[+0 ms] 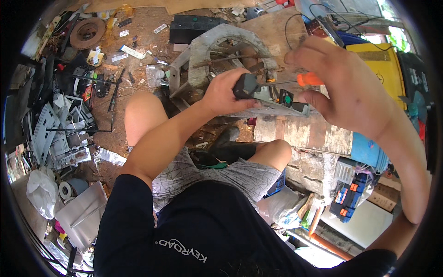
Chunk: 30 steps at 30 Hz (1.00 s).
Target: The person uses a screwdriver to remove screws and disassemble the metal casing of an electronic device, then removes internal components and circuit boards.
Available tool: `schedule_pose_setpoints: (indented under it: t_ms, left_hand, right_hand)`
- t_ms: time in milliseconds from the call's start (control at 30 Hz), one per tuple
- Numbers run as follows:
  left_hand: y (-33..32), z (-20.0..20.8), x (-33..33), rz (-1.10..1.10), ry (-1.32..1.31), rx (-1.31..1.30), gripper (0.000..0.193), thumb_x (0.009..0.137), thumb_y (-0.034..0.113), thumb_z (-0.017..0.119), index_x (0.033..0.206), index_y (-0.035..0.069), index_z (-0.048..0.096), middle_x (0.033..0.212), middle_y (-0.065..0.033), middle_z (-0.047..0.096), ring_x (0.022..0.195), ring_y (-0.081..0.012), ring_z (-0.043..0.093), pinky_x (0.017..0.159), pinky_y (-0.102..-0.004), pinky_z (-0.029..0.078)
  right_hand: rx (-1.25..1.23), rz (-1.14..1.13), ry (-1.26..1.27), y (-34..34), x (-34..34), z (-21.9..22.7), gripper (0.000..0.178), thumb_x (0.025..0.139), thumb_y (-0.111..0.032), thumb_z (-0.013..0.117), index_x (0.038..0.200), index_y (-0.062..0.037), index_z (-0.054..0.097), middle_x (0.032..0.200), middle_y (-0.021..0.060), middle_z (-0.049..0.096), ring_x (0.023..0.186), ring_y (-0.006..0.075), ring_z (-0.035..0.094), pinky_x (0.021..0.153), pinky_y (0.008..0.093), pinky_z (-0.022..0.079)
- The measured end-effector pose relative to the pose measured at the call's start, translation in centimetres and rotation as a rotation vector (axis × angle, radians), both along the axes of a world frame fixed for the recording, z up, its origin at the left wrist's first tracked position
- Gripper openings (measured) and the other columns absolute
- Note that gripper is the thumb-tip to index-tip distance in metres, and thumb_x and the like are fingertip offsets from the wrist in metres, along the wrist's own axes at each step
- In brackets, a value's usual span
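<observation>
We hold with our closed left hand the grey metal electronics chassis on the worn wooden board, while our right hand pinches the orange-handled screwdriver, so the opening seems only partly done.

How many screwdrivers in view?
1: the orange-handled screwdriver in the right hand, shaft toward the grey device gripped by the left hand. Ground clutter may hide others.

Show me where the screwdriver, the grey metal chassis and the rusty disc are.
screwdriver [308, 79], head view, on its orange handle.
grey metal chassis [277, 107], head view, on its flat side wall.
rusty disc [86, 33], head view, on its round face.
</observation>
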<state>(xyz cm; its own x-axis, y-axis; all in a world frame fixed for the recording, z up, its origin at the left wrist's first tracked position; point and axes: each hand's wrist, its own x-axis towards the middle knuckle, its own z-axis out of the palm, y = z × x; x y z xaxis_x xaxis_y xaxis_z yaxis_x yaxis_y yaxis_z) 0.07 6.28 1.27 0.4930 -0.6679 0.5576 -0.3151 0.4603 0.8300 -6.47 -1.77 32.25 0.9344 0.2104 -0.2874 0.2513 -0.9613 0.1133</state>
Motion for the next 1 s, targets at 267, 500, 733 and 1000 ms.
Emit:
schedule_pose_setpoints:
  t_ms: [267, 500, 733, 1000]
  left_hand:
    - [0.3, 0.2, 0.2, -0.004, 0.021, 0.038, 0.065, 0.06, 0.034, 0.094, 0.108, 0.007, 0.06, 0.092, -0.0123, 0.065, 0.082, -0.0354, 0.065, 0.074, -0.0398, 0.053]
    - [0.4, 0.5, 0.1, 0.008, 0.014, 0.061, 0.064, 0.061, 0.035, 0.094, 0.107, 0.007, 0.06, 0.091, -0.0118, 0.064, 0.08, -0.0345, 0.065, 0.073, -0.0396, 0.053]
    - [0.3, 0.5, 0.1, -0.001, 0.01, 0.054, 0.063, 0.062, 0.036, 0.094, 0.106, 0.006, 0.06, 0.09, -0.0111, 0.064, 0.077, -0.0339, 0.064, 0.072, -0.0386, 0.053]
    - [0.3, 0.8, 0.0, 0.004, 0.02, 0.042, 0.062, 0.061, 0.035, 0.094, 0.106, 0.007, 0.06, 0.09, -0.0114, 0.064, 0.078, -0.0339, 0.065, 0.072, -0.0388, 0.053]
  right_hand:
    - [0.319, -0.209, -0.105, -1.8, -2.0, -0.4, 0.037, 0.089, -0.005, 0.068, 0.125, -0.0012, 0.06, 0.105, 0.0163, 0.069, 0.091, 0.0338, 0.068, 0.078, 0.0373, 0.054]
    - [0.076, -0.071, -0.112, -1.5, -1.9, 0.0, 0.037, 0.091, -0.017, 0.068, 0.125, -0.0033, 0.061, 0.112, 0.0164, 0.068, 0.097, 0.0366, 0.066, 0.082, 0.0405, 0.052]
    - [0.11, -0.05, -0.103, -1.2, -2.1, 0.3, 0.039, 0.09, -0.014, 0.067, 0.126, -0.0032, 0.058, 0.117, 0.0165, 0.064, 0.097, 0.0381, 0.064, 0.084, 0.0409, 0.051]
    - [0.223, 0.032, -0.103, -2.2, -1.8, 0.2, 0.042, 0.088, -0.014, 0.07, 0.128, -0.006, 0.058, 0.106, 0.015, 0.066, 0.09, 0.0372, 0.065, 0.075, 0.0396, 0.051]
